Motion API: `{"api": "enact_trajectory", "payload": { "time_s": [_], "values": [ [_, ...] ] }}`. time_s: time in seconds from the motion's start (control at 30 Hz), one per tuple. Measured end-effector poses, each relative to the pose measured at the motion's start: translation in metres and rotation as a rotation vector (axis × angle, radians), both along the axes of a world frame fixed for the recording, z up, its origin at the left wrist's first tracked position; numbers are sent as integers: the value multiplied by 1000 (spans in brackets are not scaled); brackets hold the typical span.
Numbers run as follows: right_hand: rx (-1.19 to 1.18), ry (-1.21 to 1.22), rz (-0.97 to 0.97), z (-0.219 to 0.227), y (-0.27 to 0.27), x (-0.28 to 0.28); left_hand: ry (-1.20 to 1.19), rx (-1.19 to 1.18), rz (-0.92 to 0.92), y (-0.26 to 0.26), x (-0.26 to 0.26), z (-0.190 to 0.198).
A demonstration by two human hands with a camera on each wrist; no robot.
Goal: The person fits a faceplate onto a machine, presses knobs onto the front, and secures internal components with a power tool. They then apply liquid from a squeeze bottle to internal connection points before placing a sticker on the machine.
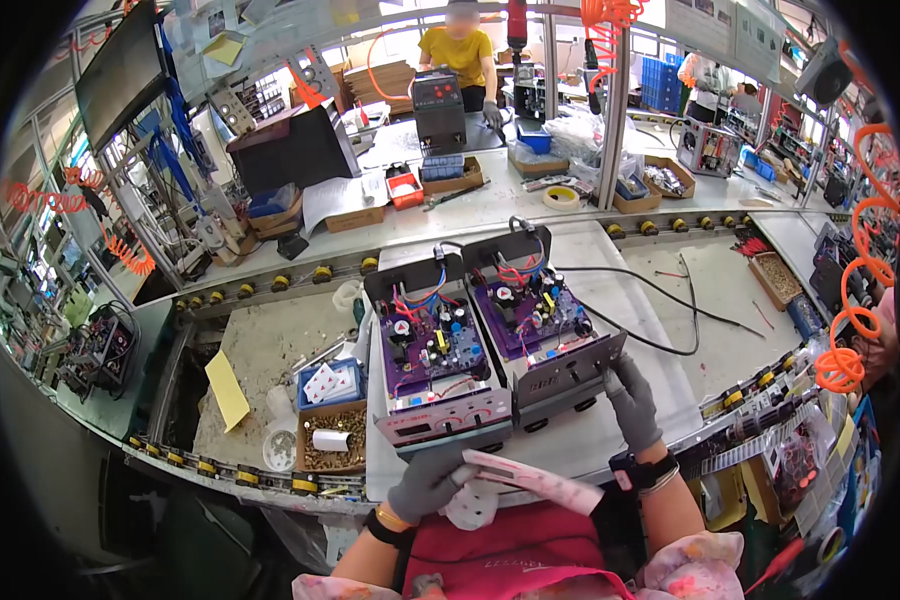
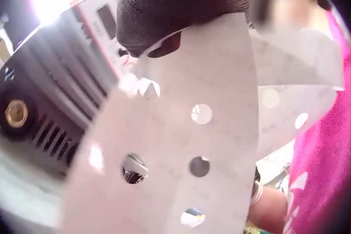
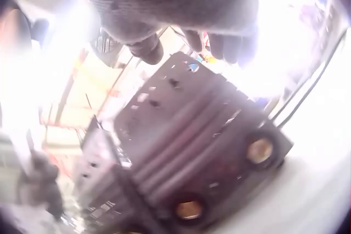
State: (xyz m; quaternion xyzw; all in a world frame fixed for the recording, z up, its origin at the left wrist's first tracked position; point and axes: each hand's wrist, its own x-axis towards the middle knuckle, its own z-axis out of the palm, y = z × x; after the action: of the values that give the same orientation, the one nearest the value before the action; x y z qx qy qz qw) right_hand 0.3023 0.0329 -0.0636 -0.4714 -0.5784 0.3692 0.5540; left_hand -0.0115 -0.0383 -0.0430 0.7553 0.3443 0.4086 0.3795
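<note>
In a grey glove, my left hand (image 1: 429, 483) grips whitish, pink-marked sheets (image 1: 540, 482) with round holes; they bend and overlap in the left wrist view. My gloved right hand (image 1: 635, 405) holds the right edge of the dark, bare front panel (image 1: 565, 378) of the right-hand open machine, thumb in front and fingers behind. Beside it stands a second open machine, whose front panel (image 1: 450, 415) carries a pale label with red marks. Purple circuit boards (image 1: 435, 350) and coloured wires show inside both. My left hand is just below the left machine's front edge.
A white board (image 1: 610, 260) lies under both machines across the roller line. To the left are a blue tray (image 1: 315, 385) with cards, a box of brass fittings (image 1: 325, 462) and a yellow sheet (image 1: 227, 390). A black cable (image 1: 670, 347) loops to the right. Another person (image 1: 457, 60) works opposite.
</note>
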Motion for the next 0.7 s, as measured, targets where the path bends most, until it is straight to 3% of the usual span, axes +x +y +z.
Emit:
{"api": "enact_trajectory", "payload": {
  "time_s": [0.07,0.17,0.3,0.37,0.4,0.5,0.53,0.57,0.7],
  "values": [
    [35,-31,-34,-6,6,-4,127,175,-39,9,-4,-12],
    [44,-16,-113,-15,8,-12,39,181,154,12,-8,-23],
    [131,-102,-234,-21,-13,-27,17,180,256,29,-31,-27],
    [190,-103,-296,-18,-32,-41,-190,53,261,39,-39,-10],
    [126,39,-262,-2,-42,-47,-177,-10,271,43,-52,-11],
    [158,-181,-262,-6,-47,-27,-262,-243,215,36,-57,-6],
    [227,-184,-384,-6,-48,-26,-244,-201,185,27,-48,-1],
    [211,-146,-501,-1,-54,-25,-72,-49,142,24,-39,6],
    [136,129,-85,7,-80,-15,-81,-93,26,14,13,25]
  ]
}}
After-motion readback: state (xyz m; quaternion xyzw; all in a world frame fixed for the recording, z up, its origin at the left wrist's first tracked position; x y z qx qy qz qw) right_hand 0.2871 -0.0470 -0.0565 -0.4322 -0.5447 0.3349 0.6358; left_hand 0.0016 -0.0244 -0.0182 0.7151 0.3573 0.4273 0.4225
